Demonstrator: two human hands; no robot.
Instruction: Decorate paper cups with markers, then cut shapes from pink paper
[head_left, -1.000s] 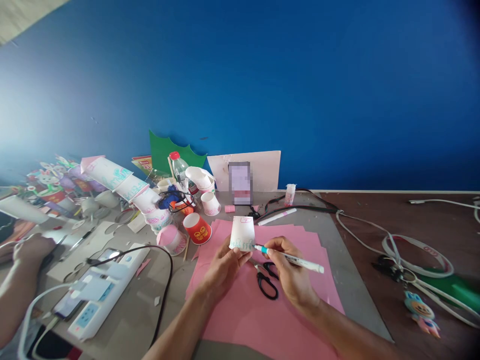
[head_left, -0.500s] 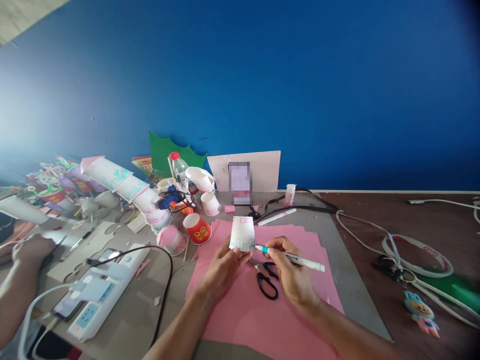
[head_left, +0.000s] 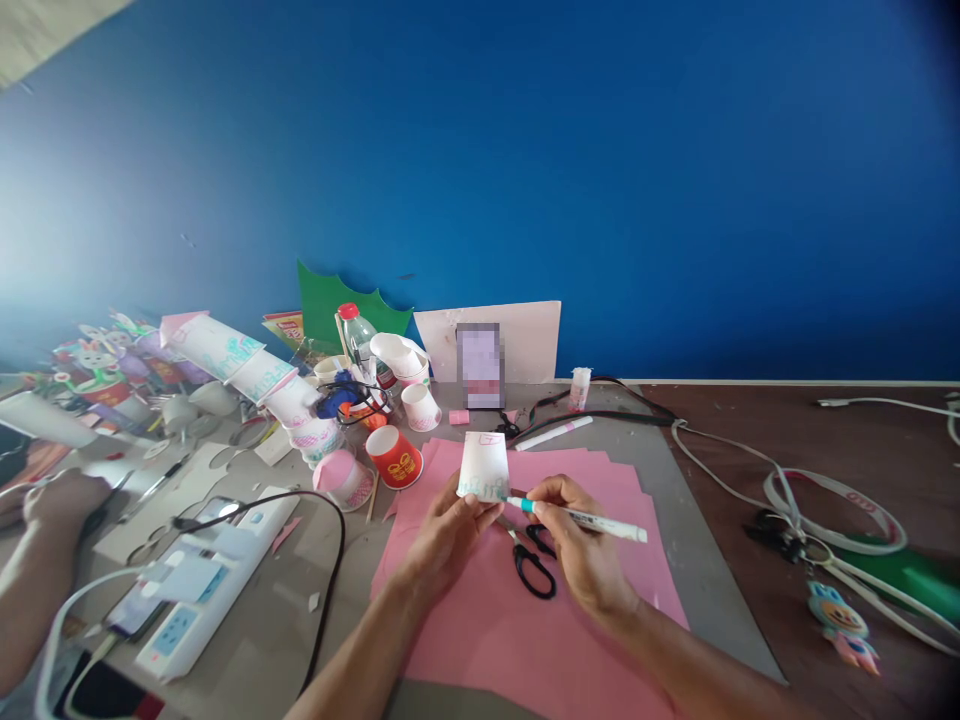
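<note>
An upside-down white paper cup point(head_left: 484, 462) is held by its rim in my left hand point(head_left: 451, 535), thumb in front. Green scribbles run along the cup's lower edge, and a small pink outline sits near its top. My right hand point(head_left: 574, 535) grips a white marker point(head_left: 604, 525) with a green collar, its tip at the cup's lower right edge. Under my hands lie sheets of pink paper point(head_left: 480, 630). Scissors with black handles point(head_left: 534, 570) rest on the paper between my wrists, their blades partly hidden.
A red paper cup point(head_left: 395, 457) and a leaning stack of decorated cups point(head_left: 262, 375) stand to the left. Nearer are a power strip point(head_left: 184, 625) and a black cable point(head_left: 341, 560). Another person's hand point(head_left: 67, 500) is at far left. A phone point(head_left: 481, 365) stands behind.
The marker tip has shifted very slightly along the cup's lower edge, and the cup has turned a little in my left hand. Everything else stays in place.
</note>
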